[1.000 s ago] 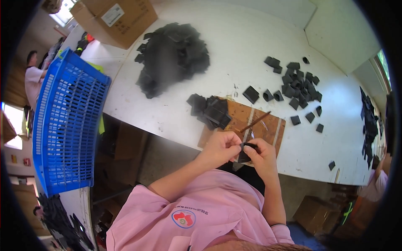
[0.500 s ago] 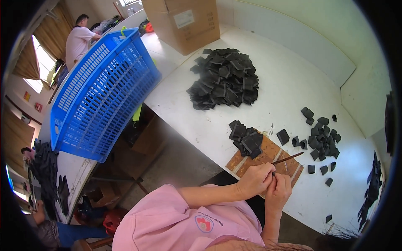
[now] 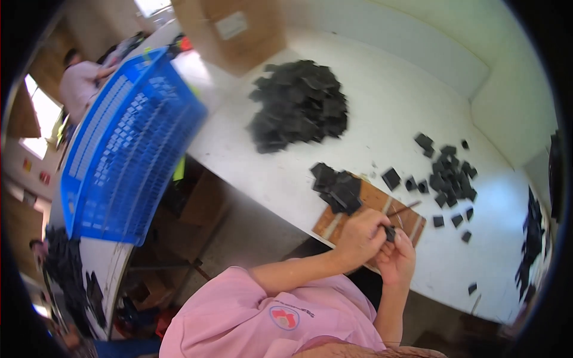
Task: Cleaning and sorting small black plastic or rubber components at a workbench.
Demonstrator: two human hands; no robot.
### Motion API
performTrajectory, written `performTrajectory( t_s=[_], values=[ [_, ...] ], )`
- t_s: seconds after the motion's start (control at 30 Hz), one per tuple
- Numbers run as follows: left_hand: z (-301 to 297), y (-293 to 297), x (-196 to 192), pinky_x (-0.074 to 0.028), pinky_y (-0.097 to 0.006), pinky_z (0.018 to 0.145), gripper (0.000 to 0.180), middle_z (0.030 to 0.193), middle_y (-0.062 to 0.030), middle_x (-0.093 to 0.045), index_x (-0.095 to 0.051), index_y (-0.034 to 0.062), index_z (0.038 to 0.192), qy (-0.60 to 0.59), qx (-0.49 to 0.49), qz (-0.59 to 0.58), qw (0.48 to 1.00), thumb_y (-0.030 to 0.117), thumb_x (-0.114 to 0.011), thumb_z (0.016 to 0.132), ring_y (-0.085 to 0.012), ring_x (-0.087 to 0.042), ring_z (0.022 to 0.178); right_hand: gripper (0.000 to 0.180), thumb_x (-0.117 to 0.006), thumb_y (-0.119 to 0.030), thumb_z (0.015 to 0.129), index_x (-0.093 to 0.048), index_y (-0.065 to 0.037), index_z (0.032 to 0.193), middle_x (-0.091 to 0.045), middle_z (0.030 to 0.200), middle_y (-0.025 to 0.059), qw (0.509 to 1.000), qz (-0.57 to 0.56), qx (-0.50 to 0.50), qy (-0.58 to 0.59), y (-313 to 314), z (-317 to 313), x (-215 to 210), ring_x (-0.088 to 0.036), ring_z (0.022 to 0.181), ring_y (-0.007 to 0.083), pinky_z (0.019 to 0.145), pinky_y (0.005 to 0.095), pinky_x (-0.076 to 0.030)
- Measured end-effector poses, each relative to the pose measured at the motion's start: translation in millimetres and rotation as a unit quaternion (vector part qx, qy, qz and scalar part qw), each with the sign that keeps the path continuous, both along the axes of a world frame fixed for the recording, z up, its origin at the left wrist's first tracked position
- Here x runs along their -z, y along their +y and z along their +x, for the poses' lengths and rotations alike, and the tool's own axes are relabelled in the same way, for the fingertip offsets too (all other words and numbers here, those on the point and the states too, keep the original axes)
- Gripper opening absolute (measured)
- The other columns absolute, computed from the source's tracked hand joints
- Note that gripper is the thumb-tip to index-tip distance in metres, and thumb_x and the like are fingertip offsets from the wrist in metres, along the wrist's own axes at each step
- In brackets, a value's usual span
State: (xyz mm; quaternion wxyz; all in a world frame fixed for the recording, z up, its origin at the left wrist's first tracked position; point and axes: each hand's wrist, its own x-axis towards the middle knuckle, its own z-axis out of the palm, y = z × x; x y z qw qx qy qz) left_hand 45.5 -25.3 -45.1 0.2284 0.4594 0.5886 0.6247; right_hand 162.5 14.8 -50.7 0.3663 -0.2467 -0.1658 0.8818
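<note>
My left hand (image 3: 360, 240) and my right hand (image 3: 397, 261) meet over the near edge of a brown wooden board (image 3: 375, 196). Between their fingertips they pinch a small black folded piece (image 3: 390, 233), which looks like fabric. A thin dark pointed stick (image 3: 406, 209) shows just beyond the left fingers; whether that hand still grips it or it lies on the board, I cannot tell. A small stack of flat black pieces (image 3: 338, 190) covers the board's far left corner. Right of the board are scattered small black folded pieces (image 3: 450, 177), some of them loop-shaped.
A large heap of flat black pieces (image 3: 301, 104) sits on the white table (image 3: 370, 113). Behind it stands a cardboard box (image 3: 239, 36). At left, a blue plastic basket (image 3: 128, 155) spans the gap to another table. A person in a pink shirt (image 3: 80, 86) stands far left.
The view has shifted, so the scene slides left. My hands have parted slightly, the right palm turning up, and the black piece now shows between them. The stick protrudes less.
</note>
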Motion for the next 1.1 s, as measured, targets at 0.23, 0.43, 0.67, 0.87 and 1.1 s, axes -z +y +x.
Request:
performTrajectory(
  t_s=[0.23,0.43,0.67,0.87,1.1],
  values=[
    [-35.6,-1.2,5.1,-0.024,-0.018,0.032,0.013,0.067,-0.0042,-0.054,-0.049,0.0050,0.092,-0.698,0.309,-0.117,0.635,-0.002,-0.046,0.081,-0.0030,-0.033,0.034,0.018,-0.049,-0.020,0.087,-0.049,-0.009,0.072,-0.039,0.062,-0.0076,0.976,0.107,-0.086,-0.170,9.7,-0.6,-9.1,-0.033,0.051,0.0019,0.044,0.0168,-0.026],
    [-47.4,26.1,-60.6,-0.024,-0.017,0.032,0.015,0.076,-0.0097,-0.056,-0.046,0.0017,0.101,-0.688,0.335,-0.015,0.643,0.003,-0.041,0.087,-0.0025,-0.031,0.033,0.025,-0.048,-0.023,0.088,-0.047,-0.007,0.069,-0.038,0.059,-0.0073,0.914,0.345,-0.068,-0.201,51.3,-23.1,-83.4,-0.030,0.051,0.0017,0.045,0.0172,-0.024],
    [-39.5,27.3,-42.6,-0.028,-0.017,0.039,0.017,0.069,-0.0010,-0.053,-0.052,0.0031,0.099,-0.398,0.172,-0.082,0.897,0.005,-0.050,0.081,-0.0052,-0.039,0.043,0.025,-0.049,-0.024,0.088,-0.052,-0.003,0.073,-0.038,0.056,-0.0046,0.934,0.302,-0.114,-0.154,56.9,-21.2,-48.7,-0.034,0.051,0.0043,0.048,0.0199,-0.030],
    [-44.2,38.4,-59.4,-0.045,-0.026,0.068,0.035,0.083,-0.0066,-0.061,-0.052,0.0000,0.107,0.061,0.099,0.090,0.989,0.000,-0.055,0.072,-0.0162,-0.057,0.075,0.032,-0.062,-0.025,0.077,-0.053,-0.002,0.097,-0.051,0.082,0.0070,0.662,0.609,0.176,-0.401,38.7,-11.7,-61.7,-0.048,0.061,0.0182,0.054,0.0266,-0.039],
    [-30.5,32.5,-62.9,-0.042,-0.022,0.069,0.004,0.080,-0.0024,-0.056,-0.054,0.0002,0.080,-0.204,0.083,0.136,0.966,0.001,-0.052,0.082,-0.0080,-0.051,0.074,0.037,-0.072,-0.018,0.065,-0.054,-0.002,0.094,-0.052,0.082,0.0083,0.574,0.669,0.211,-0.422,24.3,-30.2,-65.7,-0.055,0.062,0.0204,0.049,0.0283,-0.045]
  ],
)
